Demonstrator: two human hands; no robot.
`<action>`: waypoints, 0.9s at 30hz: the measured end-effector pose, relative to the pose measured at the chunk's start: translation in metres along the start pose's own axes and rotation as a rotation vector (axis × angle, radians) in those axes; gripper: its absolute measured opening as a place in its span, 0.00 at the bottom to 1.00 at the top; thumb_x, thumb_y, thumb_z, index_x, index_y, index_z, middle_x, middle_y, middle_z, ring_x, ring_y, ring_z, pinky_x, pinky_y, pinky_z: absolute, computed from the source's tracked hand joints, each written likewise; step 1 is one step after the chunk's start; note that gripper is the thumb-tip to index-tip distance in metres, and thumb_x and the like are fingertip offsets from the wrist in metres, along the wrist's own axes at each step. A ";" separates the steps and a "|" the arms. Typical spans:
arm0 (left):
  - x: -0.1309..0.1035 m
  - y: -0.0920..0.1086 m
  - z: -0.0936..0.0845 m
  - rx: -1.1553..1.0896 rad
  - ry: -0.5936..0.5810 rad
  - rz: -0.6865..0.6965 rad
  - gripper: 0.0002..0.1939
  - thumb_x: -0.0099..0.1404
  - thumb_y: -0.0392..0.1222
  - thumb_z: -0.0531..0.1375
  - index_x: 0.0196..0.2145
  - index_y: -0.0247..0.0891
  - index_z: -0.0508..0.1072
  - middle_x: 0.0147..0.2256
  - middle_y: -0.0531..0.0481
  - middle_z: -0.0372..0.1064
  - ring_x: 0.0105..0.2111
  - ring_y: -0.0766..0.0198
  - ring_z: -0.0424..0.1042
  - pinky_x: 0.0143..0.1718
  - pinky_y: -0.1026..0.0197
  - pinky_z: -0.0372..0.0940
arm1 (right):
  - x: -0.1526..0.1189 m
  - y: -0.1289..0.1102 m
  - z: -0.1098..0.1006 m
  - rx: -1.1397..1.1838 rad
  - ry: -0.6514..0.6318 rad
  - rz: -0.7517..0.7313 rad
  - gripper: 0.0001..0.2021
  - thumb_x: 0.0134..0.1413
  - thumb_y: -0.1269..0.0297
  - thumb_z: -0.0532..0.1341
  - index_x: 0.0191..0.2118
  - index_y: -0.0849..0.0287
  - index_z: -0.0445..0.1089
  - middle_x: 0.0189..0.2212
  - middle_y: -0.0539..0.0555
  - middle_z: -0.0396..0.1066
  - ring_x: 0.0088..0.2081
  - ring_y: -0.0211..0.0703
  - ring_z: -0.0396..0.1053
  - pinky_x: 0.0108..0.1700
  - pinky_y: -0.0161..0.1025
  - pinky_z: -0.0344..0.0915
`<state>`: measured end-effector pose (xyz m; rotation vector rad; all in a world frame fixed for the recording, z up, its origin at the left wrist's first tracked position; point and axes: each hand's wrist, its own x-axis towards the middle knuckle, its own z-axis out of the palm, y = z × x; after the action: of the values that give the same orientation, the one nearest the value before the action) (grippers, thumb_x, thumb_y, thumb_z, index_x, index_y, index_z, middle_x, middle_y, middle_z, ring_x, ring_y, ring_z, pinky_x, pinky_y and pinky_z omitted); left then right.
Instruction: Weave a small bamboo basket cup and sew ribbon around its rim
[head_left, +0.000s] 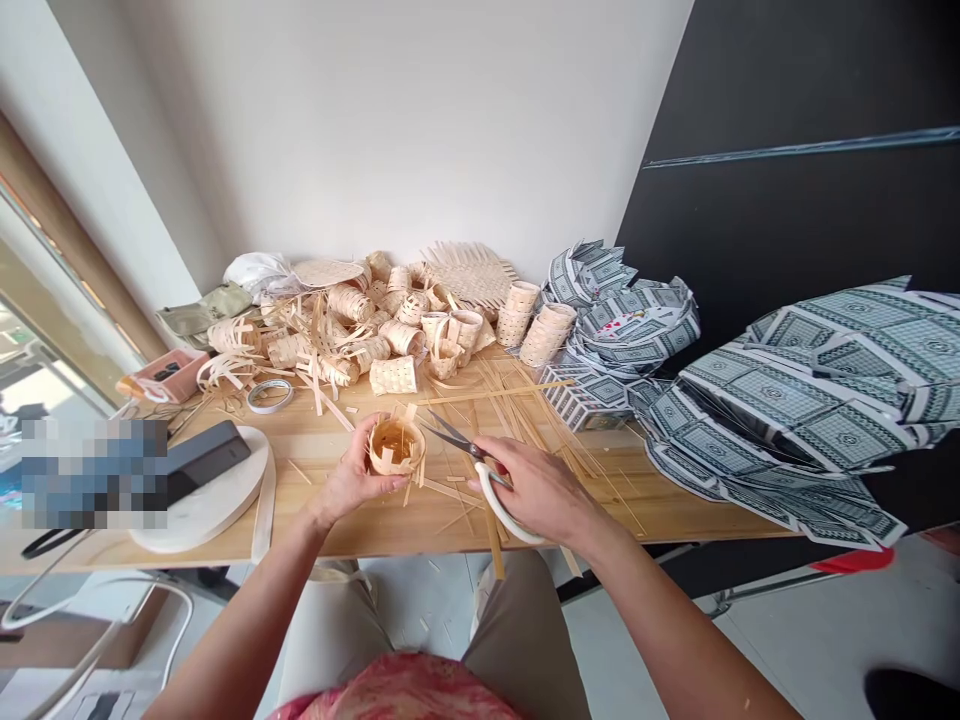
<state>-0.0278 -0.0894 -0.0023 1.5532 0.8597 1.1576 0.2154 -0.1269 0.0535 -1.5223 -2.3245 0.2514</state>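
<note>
My left hand (354,478) is closed around a small woven basket (396,447), its open top facing up and strip ends sticking out from the rim. In my right hand (529,485) is a pair of scissors with white handles (496,505). The dark blades are parted and point left, their tips near the right side of the basket's rim. Thin wooden strips (517,400) lie scattered on the wooden table below and behind both hands.
Many woven baskets (401,338) are piled along the wall. A tape roll (270,396), a pink tray (169,375) and a round white board (217,500) stand left. Folded-card objects (810,390) spread over the right side. The table's front edge (360,545) is near my legs.
</note>
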 end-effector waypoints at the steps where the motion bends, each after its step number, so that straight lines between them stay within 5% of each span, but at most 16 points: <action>1: -0.001 0.000 0.000 -0.011 0.000 -0.007 0.43 0.44 0.40 0.69 0.55 0.45 0.55 0.47 0.45 0.64 0.46 0.56 0.67 0.47 0.54 0.64 | 0.000 0.000 -0.001 0.011 -0.007 -0.007 0.12 0.54 0.61 0.56 0.45 0.55 0.65 0.36 0.50 0.71 0.31 0.37 0.66 0.31 0.33 0.54; 8: -0.002 0.001 0.003 -0.058 -0.023 -0.051 0.42 0.43 0.39 0.69 0.55 0.44 0.57 0.52 0.45 0.60 0.51 0.54 0.62 0.53 0.54 0.59 | 0.005 -0.012 -0.004 0.022 -0.009 -0.027 0.13 0.53 0.62 0.57 0.45 0.55 0.66 0.33 0.49 0.71 0.30 0.36 0.66 0.30 0.32 0.53; 27: -0.008 -0.003 0.006 -0.125 -0.016 0.023 0.35 0.44 0.40 0.69 0.48 0.49 0.58 0.47 0.51 0.62 0.44 0.61 0.66 0.48 0.56 0.61 | 0.013 -0.020 0.000 -0.069 -0.019 -0.056 0.17 0.55 0.58 0.55 0.50 0.54 0.64 0.39 0.51 0.71 0.38 0.39 0.68 0.37 0.32 0.58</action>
<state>-0.0240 -0.0978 -0.0082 1.4718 0.7467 1.1906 0.1941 -0.1228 0.0629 -1.4894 -2.4100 0.1740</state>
